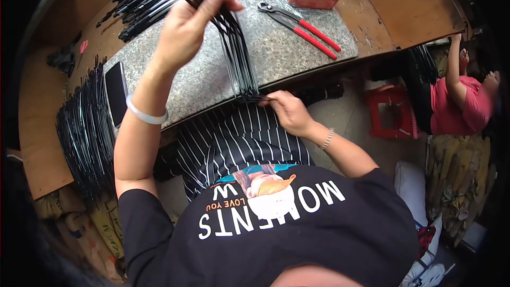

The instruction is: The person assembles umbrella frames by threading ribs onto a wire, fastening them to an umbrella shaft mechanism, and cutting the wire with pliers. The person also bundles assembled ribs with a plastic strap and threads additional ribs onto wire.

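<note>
A bundle of thin black metal rods (pixel 239 58), looking like umbrella ribs, stretches between my two hands over the table's near edge. Closed around its upper end is my left hand (pixel 188 29), raised over the grey speckled slab (pixel 159 85); several dark tips stick out above the fingers. At the lower end, just past the slab's edge and above my striped apron, my right hand (pixel 291 112) pinches the gathered ends. The rods spread slightly and cross near the top. Fingertips of the left hand are partly blurred.
Pliers with red handles (pixel 316 37) lie on the slab, beside a red tin (pixel 309 0). A phone (pixel 115 93) lies at left. Piles of black rods stand at the back (pixel 159 0) and far left (pixel 82 127). A person in red (pixel 459 101) is at right, near a red stool (pixel 390 111).
</note>
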Tool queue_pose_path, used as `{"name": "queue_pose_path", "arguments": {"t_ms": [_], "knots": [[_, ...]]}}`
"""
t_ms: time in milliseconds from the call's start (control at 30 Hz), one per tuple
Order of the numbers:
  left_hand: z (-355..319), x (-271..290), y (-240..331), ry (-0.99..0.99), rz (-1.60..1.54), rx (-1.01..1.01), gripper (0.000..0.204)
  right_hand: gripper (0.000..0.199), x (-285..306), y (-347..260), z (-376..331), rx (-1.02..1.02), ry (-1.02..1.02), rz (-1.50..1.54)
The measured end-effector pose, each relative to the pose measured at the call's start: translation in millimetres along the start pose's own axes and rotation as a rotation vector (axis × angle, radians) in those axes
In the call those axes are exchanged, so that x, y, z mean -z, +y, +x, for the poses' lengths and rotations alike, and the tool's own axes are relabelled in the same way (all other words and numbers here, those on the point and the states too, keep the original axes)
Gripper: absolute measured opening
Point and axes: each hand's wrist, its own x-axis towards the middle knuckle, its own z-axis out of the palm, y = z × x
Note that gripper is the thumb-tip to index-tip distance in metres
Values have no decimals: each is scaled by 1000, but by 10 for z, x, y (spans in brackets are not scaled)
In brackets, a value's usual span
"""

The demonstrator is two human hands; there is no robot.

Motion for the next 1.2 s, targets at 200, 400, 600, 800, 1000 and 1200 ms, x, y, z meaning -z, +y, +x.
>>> {"name": "queue_pose_path", "arguments": {"t_ms": [200, 400, 600, 800, 1000, 1200], "knots": [[-304, -66, -270, -7, 495, 78, 16, 17, -16, 50, 153, -242, -408, -462], [-345, -123, -136, -40, 760, 151, 18, 20, 527, -400, 924, -72, -31, -254], [-520, -114, -126, 118, 605, 145, 15, 22, 150, -101, 1465, 257, -65, -178], [-574, -75, -251, 226, 562, 52, 20, 20, 82, -110, 1588, 319, -170, -95], [-523, -113, -82, 185, 575, -314, 31, 19, 168, -129, 1632, 249, -257, -145], [-526, -228, -170, -57, 631, -207, 37, 15, 236, -128, 1578, 311, -259, -212]]}}
